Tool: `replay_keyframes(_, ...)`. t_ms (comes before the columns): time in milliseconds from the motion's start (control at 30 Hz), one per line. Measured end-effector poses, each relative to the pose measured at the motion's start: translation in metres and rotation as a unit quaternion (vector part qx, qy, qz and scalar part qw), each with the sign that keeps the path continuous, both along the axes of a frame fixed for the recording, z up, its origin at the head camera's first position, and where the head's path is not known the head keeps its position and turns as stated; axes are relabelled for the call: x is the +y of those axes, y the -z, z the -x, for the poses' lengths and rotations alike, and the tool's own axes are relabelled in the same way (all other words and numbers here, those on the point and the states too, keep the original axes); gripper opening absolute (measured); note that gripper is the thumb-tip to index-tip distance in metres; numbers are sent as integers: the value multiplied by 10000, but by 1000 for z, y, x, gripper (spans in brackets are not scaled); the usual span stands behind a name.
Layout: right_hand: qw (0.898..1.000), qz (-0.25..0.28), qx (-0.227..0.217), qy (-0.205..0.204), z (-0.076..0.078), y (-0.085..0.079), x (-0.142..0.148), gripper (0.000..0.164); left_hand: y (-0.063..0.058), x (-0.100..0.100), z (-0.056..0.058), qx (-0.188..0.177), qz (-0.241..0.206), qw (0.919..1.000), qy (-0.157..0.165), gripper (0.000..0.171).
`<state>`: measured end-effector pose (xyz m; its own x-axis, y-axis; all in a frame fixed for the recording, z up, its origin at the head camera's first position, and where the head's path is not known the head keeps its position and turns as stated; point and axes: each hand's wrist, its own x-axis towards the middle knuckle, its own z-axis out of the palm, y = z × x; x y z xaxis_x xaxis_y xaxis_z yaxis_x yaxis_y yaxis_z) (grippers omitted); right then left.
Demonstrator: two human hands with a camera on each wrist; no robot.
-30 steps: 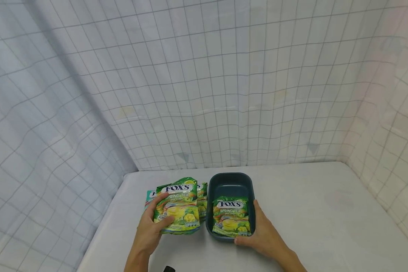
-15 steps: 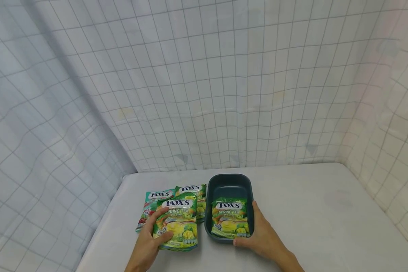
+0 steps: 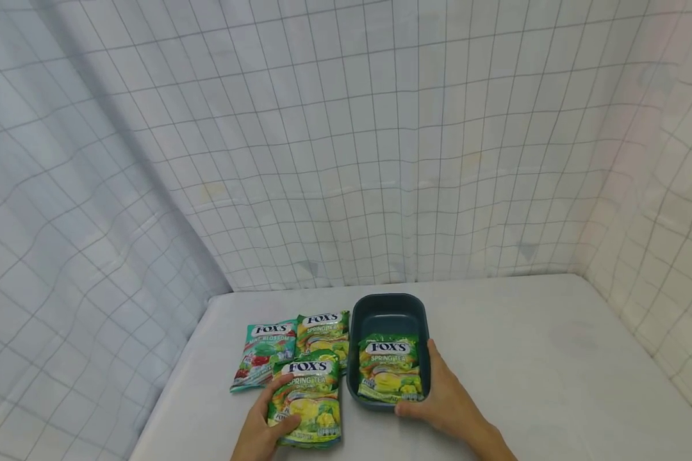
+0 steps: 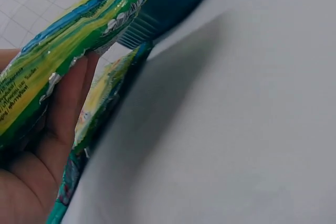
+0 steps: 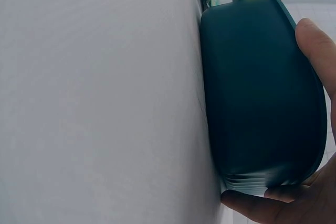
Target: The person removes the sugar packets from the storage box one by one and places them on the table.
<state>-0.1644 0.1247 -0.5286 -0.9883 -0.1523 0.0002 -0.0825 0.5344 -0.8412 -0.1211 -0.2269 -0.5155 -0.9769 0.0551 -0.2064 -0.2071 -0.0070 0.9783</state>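
Note:
In the head view my left hand (image 3: 262,422) holds a green FOX'S Spring Tea candy bag (image 3: 318,403), thumb across its front. The left wrist view shows this bag (image 4: 68,40) raised off the table, its shadow below. My right hand (image 3: 446,406) grips the near right corner of a dark teal bin (image 3: 387,322), thumb at the front rim. Inside the bin's near part lies another Spring Tea bag (image 3: 389,368), face up. From the right wrist, the bin's outer wall (image 5: 257,82) stands on the table between thumb and fingers.
A turquoise FOX'S Mint Blossom bag (image 3: 267,352) lies left of a further Spring Tea bag (image 3: 325,333), beside the bin. All rest on a white table (image 3: 513,358). Grid-patterned white curtains (image 3: 380,160) rise behind and at both sides.
My left hand has brought its candy bag down toward the table's near edge, uncovering the Mint Blossom bag and the Spring Tea bag behind it. My right hand keeps its grip on the bin.

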Motion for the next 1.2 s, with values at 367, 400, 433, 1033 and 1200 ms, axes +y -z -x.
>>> replay_keyframes(367,10000,-82,20,-1,0,-1,-1,148,19,6,3,40,210,9995,240,76)
replay_keyframes(400,10000,-89,4,-7,0,-1,-1,148,20,6,3,27,227,9994,248,76)
replay_keyframes(433,10000,-92,-7,-16,-1,-2,-1,148,21,6,3,-7,191,9995,255,77)
replay_keyframes(1033,9999,-115,1,-8,-1,-1,-1,148,20,12,7,77,1373,9905,42,83)
replay_keyframes(1200,9999,-111,-34,6,-1,-2,-1,148,18,13,8,137,1834,9826,-277,83)
